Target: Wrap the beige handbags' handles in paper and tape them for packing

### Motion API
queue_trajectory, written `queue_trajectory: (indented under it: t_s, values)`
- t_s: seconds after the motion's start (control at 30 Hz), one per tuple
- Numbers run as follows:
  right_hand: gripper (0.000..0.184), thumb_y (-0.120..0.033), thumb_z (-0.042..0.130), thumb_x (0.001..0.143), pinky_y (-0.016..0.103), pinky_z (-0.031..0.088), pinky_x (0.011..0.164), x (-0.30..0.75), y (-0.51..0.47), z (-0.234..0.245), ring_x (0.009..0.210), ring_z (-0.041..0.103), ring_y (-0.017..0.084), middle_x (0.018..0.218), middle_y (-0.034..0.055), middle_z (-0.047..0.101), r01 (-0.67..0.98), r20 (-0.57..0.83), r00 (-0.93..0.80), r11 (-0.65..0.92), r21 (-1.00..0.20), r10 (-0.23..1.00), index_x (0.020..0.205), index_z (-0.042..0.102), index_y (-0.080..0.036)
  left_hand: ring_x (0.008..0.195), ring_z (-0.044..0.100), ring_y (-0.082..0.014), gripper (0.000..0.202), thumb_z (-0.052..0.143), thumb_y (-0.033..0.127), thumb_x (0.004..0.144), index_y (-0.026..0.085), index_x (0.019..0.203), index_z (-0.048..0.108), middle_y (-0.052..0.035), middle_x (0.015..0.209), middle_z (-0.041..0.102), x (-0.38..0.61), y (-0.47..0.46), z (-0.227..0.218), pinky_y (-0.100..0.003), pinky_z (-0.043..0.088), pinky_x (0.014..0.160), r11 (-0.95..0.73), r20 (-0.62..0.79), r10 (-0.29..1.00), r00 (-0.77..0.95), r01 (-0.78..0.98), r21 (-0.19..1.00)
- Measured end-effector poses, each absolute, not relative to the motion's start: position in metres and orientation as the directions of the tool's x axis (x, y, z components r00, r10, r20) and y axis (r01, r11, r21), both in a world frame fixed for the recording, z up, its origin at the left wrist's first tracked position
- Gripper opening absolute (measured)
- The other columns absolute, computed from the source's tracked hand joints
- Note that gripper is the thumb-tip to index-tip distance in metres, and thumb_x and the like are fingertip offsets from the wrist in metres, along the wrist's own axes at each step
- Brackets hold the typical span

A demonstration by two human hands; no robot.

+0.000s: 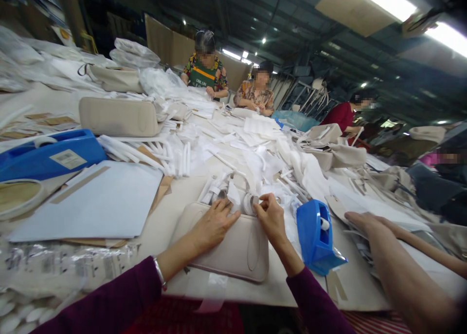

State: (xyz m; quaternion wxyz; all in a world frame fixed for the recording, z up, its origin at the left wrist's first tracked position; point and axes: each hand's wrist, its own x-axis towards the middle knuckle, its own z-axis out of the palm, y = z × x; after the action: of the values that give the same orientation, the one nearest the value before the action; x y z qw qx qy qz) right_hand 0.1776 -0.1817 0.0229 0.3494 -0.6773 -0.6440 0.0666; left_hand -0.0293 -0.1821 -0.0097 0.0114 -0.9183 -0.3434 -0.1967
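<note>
while the beige handbag (222, 253) lies on the table (276, 289), its body seemingly finished, the half-spread left hand (214, 226) rests over its far edge, any grip hidden; the right hand (272, 219) pinches a pale coil (249, 204) there, where work seems unfinished.

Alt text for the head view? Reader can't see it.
Left hand rests on a beige bag; right hand appears to pinch a pale loop at its far edge. Around them: cluttered worktable, blue tape dispenser, co-workers.
</note>
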Motion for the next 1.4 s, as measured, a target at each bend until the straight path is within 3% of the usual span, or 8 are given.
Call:
queue_trajectory:
  t_s: [0.13, 0.27, 0.43, 0.53, 0.67, 0.93, 1.23, 1.4]
  values:
    - [0.01, -0.014, 0.051, 0.081, 0.026, 0.033, 0.061, 0.166, -0.16, 0.029, 0.072, 0.061, 0.019, 0.074, 0.0054, 0.066, 0.966, 0.163, 0.105, -0.061, -0.253, 0.981, 0.078, 0.06, -0.018, 0.126, 0.037, -0.0302, 0.049, 0.044, 0.006, 0.082, 0.018, 0.129, 0.05, -0.0142, 0.124, 0.053, -0.03, -0.183, -0.009, -0.045, 0.031, 0.107, -0.763, 0.373, 0.626, 0.685, 0.636, 0.115]
    - [0.022, -0.004, 0.046, 0.078, 0.026, 0.031, 0.061, 0.158, -0.153, 0.044, 0.077, 0.062, 0.02, 0.083, 0.0091, 0.069, 0.999, 0.023, -0.036, 0.037, -0.038, 0.999, 0.084, 0.062, -0.017, 0.126, 0.037, -0.0298, 0.048, 0.046, 0.006, 0.081, 0.018, 0.127, 0.05, -0.0138, 0.124, 0.053, -0.03, -0.184, -0.008, -0.044, 0.031, 0.108, -0.759, 0.366, 0.635, 0.68, 0.637, 0.133]
    - [0.031, -0.003, 0.041, 0.08, 0.027, 0.039, 0.064, 0.15, -0.158, 0.064, 0.073, 0.06, 0.019, 0.078, 0.0051, 0.064, 0.984, 0.223, -0.06, 0.096, -0.153, 0.973, 0.103, 0.058, -0.017, 0.127, 0.037, -0.0302, 0.044, 0.045, 0.009, 0.085, 0.019, 0.129, 0.049, -0.0134, 0.124, 0.054, -0.03, -0.184, -0.009, -0.046, 0.031, 0.108, -0.757, 0.38, 0.64, 0.668, 0.634, 0.161]
    - [0.059, 0.005, 0.041, 0.072, 0.027, 0.045, 0.081, 0.139, -0.15, 0.058, 0.096, 0.058, 0.018, 0.107, 0.0069, 0.06, 0.895, 0.292, -0.267, 0.348, -0.277, 0.918, 0.122, 0.054, -0.022, 0.128, 0.037, -0.0304, 0.043, 0.047, 0.01, 0.085, 0.018, 0.128, 0.05, -0.0128, 0.124, 0.054, -0.031, -0.184, -0.009, -0.046, 0.03, 0.109, -0.763, 0.383, 0.635, 0.671, 0.622, 0.174]
    - [0.088, 0.009, 0.044, 0.058, 0.037, 0.042, 0.099, 0.13, -0.131, 0.038, 0.122, 0.043, 0.024, 0.137, 0.0092, 0.042, 0.807, 0.235, -0.495, 0.543, -0.233, 0.836, 0.138, 0.046, -0.029, 0.123, 0.042, -0.0294, 0.042, 0.046, 0.006, 0.082, 0.017, 0.123, 0.053, -0.0116, 0.119, 0.057, -0.031, -0.185, -0.009, -0.045, 0.032, 0.109, -0.749, 0.368, 0.654, 0.661, 0.633, 0.195]
    - [0.05, -0.001, 0.036, 0.07, 0.028, 0.044, 0.091, 0.124, -0.098, 0.061, 0.099, 0.06, 0.017, 0.105, 0.0034, 0.066, 0.619, 0.324, -0.462, 0.562, -0.549, 0.826, 0.105, 0.067, -0.021, 0.144, 0.014, -0.0315, 0.05, 0.045, 0.008, 0.085, 0.021, 0.133, 0.045, -0.0138, 0.141, 0.044, -0.031, -0.181, -0.024, -0.052, 0.025, 0.113, -0.752, 0.389, 0.656, 0.647, 0.607, 0.257]
    - [0.015, -0.025, 0.051, 0.086, 0.024, 0.042, 0.066, 0.05, -0.022, 0.112, 0.067, 0.061, 0.016, 0.066, 0.0012, 0.066, 0.904, 0.016, -0.299, 0.288, -0.316, 0.954, 0.087, 0.065, -0.019, 0.145, 0.013, -0.0342, 0.051, 0.048, 0.008, 0.084, 0.02, 0.134, 0.044, -0.014, 0.143, 0.041, -0.033, -0.182, -0.018, -0.051, 0.028, 0.113, -0.751, 0.346, 0.659, 0.668, 0.616, 0.239]
    - [0.019, -0.029, 0.056, 0.086, 0.028, 0.046, 0.074, 0.026, -0.007, 0.113, 0.076, 0.064, 0.017, 0.085, 0.0063, 0.069, 0.902, 0.028, -0.258, 0.251, -0.351, 0.966, 0.099, 0.064, -0.017, 0.145, 0.013, -0.0333, 0.051, 0.046, 0.009, 0.086, 0.022, 0.135, 0.043, -0.0131, 0.145, 0.039, -0.034, -0.182, -0.013, -0.051, 0.025, 0.114, -0.756, 0.348, 0.654, 0.671, 0.601, 0.26]
